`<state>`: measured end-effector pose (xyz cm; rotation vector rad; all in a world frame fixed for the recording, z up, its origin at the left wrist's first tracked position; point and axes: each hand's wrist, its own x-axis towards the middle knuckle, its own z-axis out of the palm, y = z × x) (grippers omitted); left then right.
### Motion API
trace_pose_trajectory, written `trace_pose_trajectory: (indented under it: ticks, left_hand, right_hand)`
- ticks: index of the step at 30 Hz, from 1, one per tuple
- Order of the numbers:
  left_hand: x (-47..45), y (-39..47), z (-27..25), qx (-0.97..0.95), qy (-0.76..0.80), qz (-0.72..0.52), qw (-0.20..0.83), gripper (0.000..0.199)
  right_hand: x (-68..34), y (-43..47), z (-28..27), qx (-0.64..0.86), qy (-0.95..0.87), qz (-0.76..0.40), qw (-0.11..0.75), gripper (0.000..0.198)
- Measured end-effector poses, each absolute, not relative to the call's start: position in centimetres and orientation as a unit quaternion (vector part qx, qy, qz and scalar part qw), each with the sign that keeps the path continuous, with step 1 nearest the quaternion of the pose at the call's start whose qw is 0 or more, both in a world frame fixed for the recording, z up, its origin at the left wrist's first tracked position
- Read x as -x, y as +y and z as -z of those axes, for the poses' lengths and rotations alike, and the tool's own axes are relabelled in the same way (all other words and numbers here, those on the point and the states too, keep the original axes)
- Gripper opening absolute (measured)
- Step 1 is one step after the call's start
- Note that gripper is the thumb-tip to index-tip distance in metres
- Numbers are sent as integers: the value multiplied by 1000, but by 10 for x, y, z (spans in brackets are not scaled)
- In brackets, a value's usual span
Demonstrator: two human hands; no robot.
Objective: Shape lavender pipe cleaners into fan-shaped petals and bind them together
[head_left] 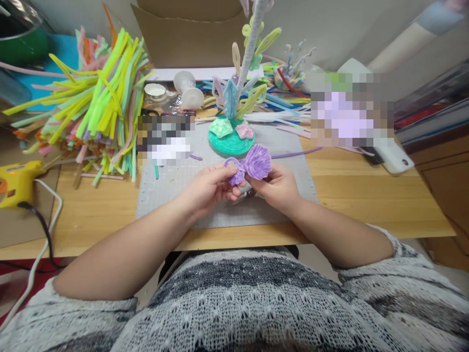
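Note:
Between both hands is a purple pipe-cleaner piece, fan-shaped like a shell, with a smaller bunched part and a loop at its left. My left hand pinches the smaller part and loop. Closed on the fan's lower right side is my right hand. A long purple stem runs out to the right behind that hand. Just beyond stands a round green base with a green and a pink ornament on it. Something small and shiny under the fingers is partly hidden.
Bundled pipe cleaners lie at left, near a yellow glue gun with its cord. A grey cutting mat lies beneath the hands. A wrapped white post rises behind the base. White spools stand behind; blurred patches hide some items.

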<state>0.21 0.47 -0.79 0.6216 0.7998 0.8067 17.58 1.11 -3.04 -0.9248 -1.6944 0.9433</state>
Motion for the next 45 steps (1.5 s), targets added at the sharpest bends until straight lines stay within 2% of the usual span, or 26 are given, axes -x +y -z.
trace_pose_trajectory:
  ticks: [3,15,21,29,35,40,45]
  left_hand:
    - [-2,4,7,-302,375,-372,793,13]
    - [-4,1,7,-318,360,-352,804,20]
    - [-3,2,5,-334,347,-408,776,17]
    - [-4,1,8,-353,354,-392,772,18]
    - [-4,-2,4,-401,373,-384,743,16]
    - [-5,-3,2,-425,365,-393,729,13]
    - [-4,-2,2,-397,363,-405,739,15]
  right_hand:
    - [-176,11,31,367,-701,-381,479,8]
    - [-180,12,34,370,-721,-320,492,11]
    - [-184,17,32,354,-738,-297,492,9]
    - [-184,18,30,323,-755,-315,475,10]
    - [-190,15,34,376,-772,-254,445,16]
    - [-193,17,31,341,-795,-199,460,12]
    - [-195,21,29,301,-802,-202,475,8]
